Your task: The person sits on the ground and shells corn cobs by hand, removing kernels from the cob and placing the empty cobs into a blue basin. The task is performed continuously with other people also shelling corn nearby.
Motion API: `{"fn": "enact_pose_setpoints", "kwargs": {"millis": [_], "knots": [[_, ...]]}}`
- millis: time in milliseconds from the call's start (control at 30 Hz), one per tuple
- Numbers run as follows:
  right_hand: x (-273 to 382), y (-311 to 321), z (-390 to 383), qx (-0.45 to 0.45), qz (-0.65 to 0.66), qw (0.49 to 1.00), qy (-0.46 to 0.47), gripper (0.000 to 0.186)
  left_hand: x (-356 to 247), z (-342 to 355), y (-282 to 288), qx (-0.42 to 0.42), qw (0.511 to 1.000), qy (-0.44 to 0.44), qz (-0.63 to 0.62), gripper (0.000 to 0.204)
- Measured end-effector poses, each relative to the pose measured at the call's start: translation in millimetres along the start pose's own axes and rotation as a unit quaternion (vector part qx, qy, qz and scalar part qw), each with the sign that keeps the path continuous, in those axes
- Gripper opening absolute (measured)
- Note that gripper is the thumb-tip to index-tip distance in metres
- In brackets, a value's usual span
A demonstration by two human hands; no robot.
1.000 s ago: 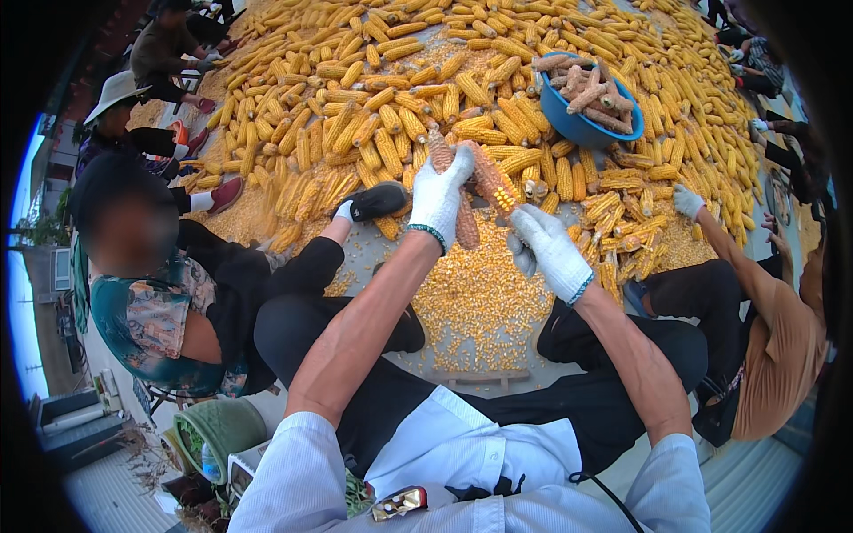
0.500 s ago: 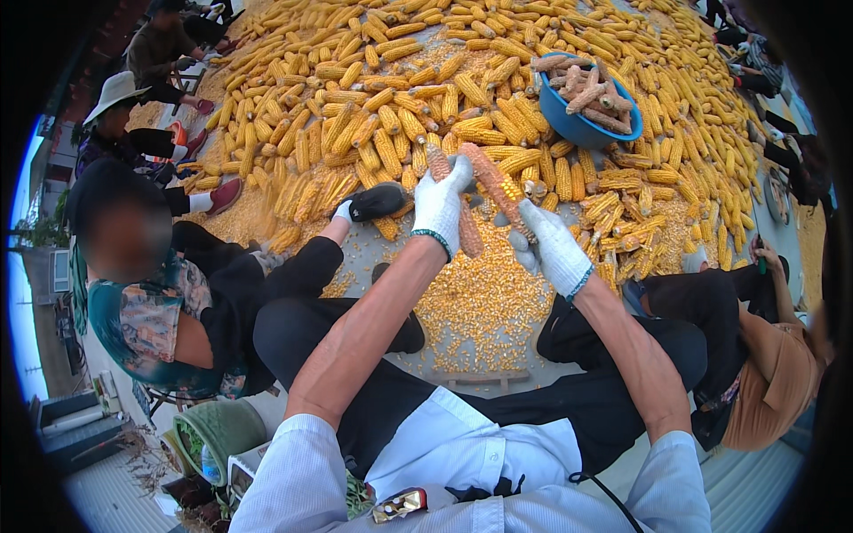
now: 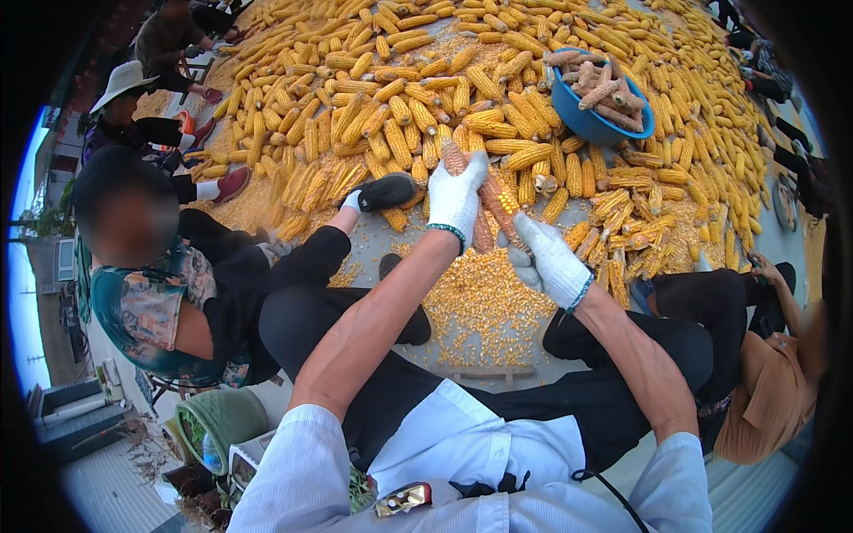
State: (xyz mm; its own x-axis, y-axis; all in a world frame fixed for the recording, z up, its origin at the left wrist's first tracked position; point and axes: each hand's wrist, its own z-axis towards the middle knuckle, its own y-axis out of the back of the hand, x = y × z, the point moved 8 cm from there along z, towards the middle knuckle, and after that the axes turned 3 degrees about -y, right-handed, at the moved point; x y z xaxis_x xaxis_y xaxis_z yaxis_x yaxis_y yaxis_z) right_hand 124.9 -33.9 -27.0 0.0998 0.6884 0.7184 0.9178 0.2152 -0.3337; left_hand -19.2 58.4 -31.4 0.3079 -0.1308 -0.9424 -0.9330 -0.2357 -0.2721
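Above the loose kernels (image 3: 484, 311), the partly shelled ear (image 3: 501, 197) slants from far left to near right; the right grip (image 3: 553, 260) is clamped on its near end, the left grip (image 3: 456, 197) wrapped around 1 bare cob (image 3: 454, 156) just left of it.

Daylight is soft, and edges bend into black.

Shirt (image 3: 538, 444) — pale blue, finely striped, elbow-length sleeves (image 3: 298, 462); trousers (image 3: 306, 329), black; cord (image 3: 613, 491), black; left hand (image 3: 455, 195), right hand (image 3: 553, 259) — white knit gloves (image 3: 451, 209), green-edged cuffs (image 3: 448, 233).
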Motion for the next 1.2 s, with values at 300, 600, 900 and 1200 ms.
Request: {"fn": "enact_pose_setpoints", "kwargs": {"millis": [300,600,900,1200], "knots": [[6.3,7.6,-7.6,-0.006,0.073,0.997,0.021,0.049,-4.7,2.2,-4.2,0.047,0.997,0.053,0.039,0.043],[0.6,15.6,1.1,-0.032,0.032,0.999,0.023,0.052,16.1,-5.4,-18.4,0.075,0.989,0.12,-0.047,0.048],[-6.0,5.6,-2.0,-0.01,0.033,0.999,-0.01,0.05,13.4,-10.5,-9.0,0.013,0.988,0.139,-0.066,0.037],[-4.2,-9.5,-8.2,0.049,0.142,0.989,-0.015,0.047,13.8,3.6,4.2,-0.005,0.999,0.036,-0.016,0.036]]}}
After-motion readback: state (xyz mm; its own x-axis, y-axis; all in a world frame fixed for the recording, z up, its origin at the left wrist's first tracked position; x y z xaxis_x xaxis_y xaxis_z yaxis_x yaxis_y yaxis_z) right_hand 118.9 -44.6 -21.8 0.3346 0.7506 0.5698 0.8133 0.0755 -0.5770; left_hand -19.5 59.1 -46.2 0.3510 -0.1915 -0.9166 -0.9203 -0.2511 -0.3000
